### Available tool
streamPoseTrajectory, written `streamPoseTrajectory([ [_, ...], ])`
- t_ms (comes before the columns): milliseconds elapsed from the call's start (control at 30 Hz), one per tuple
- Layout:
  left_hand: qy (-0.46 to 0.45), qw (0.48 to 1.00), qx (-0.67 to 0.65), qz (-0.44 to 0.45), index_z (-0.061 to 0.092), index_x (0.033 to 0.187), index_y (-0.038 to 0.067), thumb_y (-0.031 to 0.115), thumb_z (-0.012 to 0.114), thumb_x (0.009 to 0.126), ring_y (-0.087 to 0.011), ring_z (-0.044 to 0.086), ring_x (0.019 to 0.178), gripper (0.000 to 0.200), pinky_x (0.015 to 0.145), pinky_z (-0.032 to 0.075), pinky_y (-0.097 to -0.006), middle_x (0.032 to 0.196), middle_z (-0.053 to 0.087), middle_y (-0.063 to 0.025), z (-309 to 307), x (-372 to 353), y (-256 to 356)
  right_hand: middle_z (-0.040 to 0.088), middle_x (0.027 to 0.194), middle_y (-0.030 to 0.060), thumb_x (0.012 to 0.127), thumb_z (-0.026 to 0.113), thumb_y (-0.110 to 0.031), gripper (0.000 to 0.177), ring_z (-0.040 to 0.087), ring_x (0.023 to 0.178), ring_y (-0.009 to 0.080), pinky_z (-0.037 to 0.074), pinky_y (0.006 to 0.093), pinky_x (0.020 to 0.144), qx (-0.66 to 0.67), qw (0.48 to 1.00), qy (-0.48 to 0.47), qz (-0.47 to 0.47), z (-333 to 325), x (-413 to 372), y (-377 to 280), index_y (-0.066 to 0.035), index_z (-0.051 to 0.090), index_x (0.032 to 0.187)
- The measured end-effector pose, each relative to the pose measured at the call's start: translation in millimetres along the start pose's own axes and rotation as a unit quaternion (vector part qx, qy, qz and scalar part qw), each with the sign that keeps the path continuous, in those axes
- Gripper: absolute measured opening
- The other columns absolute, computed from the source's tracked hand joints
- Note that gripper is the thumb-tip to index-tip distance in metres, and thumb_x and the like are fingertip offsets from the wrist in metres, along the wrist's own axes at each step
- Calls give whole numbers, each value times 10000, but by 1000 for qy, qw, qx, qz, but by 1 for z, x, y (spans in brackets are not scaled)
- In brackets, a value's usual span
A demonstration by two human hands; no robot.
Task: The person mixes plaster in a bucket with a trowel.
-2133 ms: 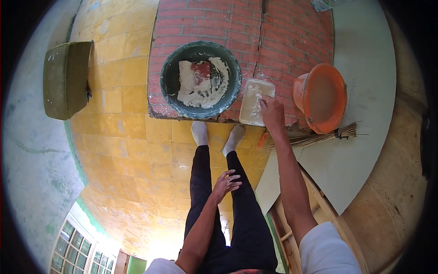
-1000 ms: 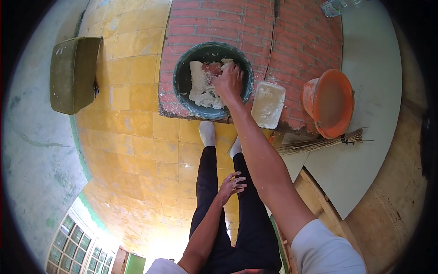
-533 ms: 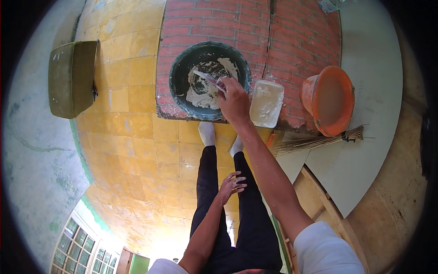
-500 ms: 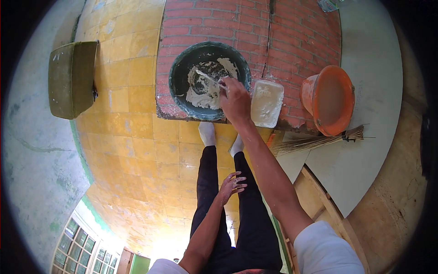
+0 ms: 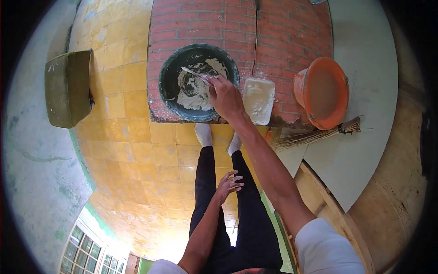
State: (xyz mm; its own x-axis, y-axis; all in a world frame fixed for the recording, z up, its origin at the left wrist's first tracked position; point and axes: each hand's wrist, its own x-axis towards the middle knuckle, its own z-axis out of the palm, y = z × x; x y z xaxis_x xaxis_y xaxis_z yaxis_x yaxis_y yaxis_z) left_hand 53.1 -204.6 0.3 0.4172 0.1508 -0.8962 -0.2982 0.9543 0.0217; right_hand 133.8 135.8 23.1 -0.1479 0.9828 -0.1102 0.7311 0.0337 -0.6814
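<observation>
My right hand (image 5: 226, 97) is closed around a thin stick-like tool (image 5: 194, 73) coated in white, its end tilted over the inside of a dark green basin (image 5: 164, 86). Patches of pasty off-white mix (image 5: 194, 99) cling to the basin's bottom and side. Right of that hand, a white rectangular container (image 5: 273, 102) holds pale powder or paste (image 5: 258, 98). My left hand (image 5: 229, 185) hangs over my legs, whitish residue on its fingers; they are spread and hold nothing.
An orange bucket (image 5: 345, 102) with cloudy contents stands on the red brick-patterned surface (image 5: 283, 45). A stick broom (image 5: 315, 137) lies below it. A wooden frame (image 5: 328, 205) is at lower right. An olive box-like object (image 5: 68, 89) stands on the yellow tiles (image 5: 127, 109).
The view has shifted slightly, so the basin, container and bucket sit further left. My right hand still grips the tool over the basin. My left hand stays over my legs.
</observation>
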Motion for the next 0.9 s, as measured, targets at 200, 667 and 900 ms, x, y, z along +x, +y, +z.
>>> streamPoseTrajectory([
  [200, -4, 1000, 0, 5, 457, 1495, 107, 178, 501, 1031, -311, 702, 1124, 471, 977, 564, -425, 1364, 638, -168, 3, 2, 0, 679, 1059, 161, 925, 660, -119, 337, 712, 944, 376, 578, 473, 804, -9, 998, 10, 54, 0, -11, 4, -68, 649, 1258],
  [667, 3, 1000, 3, -1, 460, 1496, 114, 165, 478, 1039, -314, 702, 1122, 460, 976, 563, -434, 1363, 639, -173, 5, 3, -1, 746, 1033, 128, 916, 660, -157, 364, 712, 941, 228, 532, 388, 878, 229, 938, 156, 206, -96, -83, 88, 13, 634, 1237],
  [900, -10, 1000, 13, 6, 443, 1509, 114, 220, 516, 1040, -326, 699, 1131, 487, 988, 556, -452, 1374, 634, -170, 2, 7, -5, 750, 1161, 201, 886, 678, -242, 443, 722, 1090, 334, 512, 491, 948, 66, 962, -5, 266, -111, -83, 91, -37, 641, 1277],
])
